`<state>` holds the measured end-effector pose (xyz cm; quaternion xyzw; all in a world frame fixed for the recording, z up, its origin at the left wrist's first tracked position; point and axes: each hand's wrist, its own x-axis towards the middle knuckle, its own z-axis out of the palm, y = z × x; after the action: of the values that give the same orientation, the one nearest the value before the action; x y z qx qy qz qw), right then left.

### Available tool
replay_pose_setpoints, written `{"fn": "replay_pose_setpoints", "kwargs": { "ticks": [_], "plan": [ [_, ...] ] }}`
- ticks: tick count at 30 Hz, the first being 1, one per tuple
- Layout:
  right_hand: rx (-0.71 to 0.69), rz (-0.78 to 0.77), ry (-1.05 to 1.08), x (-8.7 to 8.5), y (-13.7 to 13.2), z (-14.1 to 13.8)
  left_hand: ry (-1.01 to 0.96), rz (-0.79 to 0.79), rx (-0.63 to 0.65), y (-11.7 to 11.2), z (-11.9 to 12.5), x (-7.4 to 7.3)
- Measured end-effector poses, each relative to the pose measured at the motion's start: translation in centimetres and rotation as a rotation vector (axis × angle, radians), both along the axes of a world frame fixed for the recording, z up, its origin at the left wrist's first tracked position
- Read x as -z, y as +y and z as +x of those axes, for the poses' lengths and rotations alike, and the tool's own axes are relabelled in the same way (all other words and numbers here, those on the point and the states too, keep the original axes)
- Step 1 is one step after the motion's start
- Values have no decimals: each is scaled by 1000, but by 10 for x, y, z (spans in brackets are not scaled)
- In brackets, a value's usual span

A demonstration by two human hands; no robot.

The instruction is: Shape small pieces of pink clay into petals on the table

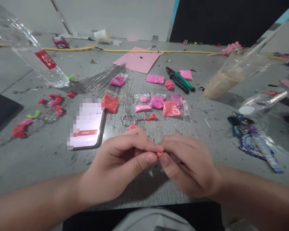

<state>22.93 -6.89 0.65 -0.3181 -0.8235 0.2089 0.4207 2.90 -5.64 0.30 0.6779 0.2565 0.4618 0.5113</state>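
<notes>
My left hand (120, 162) and my right hand (186, 163) meet fingertip to fingertip over the near edge of the grey table (202, 128). Between them they pinch a tiny piece of pink-red clay (160, 154). Another pink clay bit (133, 126) lies just beyond my left fingers. A metal ring with a red clay end (137, 119) rests past that. Small plastic bags of pink and red clay (162, 105) sit in a cluster farther back.
A phone (88, 128) lies left of my hands. Red clay shapes on wire (48, 106) spread at far left. Green-handled pliers (180, 80), pink paper (138, 61), a cup with a straw (228, 77), water bottles (31, 48), and keys (243, 123) surround the area.
</notes>
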Motion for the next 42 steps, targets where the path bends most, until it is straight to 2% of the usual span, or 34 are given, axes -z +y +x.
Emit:
{"fn": "replay_pose_setpoints", "kwargs": {
  "ticks": [7,13,17,20,23,30,42],
  "plan": [
    [-2,44,53,-2,-3,2,163,348,-118,-4,-5,-5],
    [-13,84,65,-2,-3,1,245,484,-170,-8,-5,-8],
    [-59,96,68,-3,-2,1,239,450,-123,-5,-7,-10],
    [-146,94,64,-3,-2,2,145,374,-37,0,-7,-9],
    [-167,90,60,-4,-3,2,54,301,32,5,-5,-7],
    [-160,83,36,-5,-3,3,41,265,52,5,-2,-4],
    [-183,58,22,-6,-3,4,61,245,87,4,-1,-8]
  ]
}}
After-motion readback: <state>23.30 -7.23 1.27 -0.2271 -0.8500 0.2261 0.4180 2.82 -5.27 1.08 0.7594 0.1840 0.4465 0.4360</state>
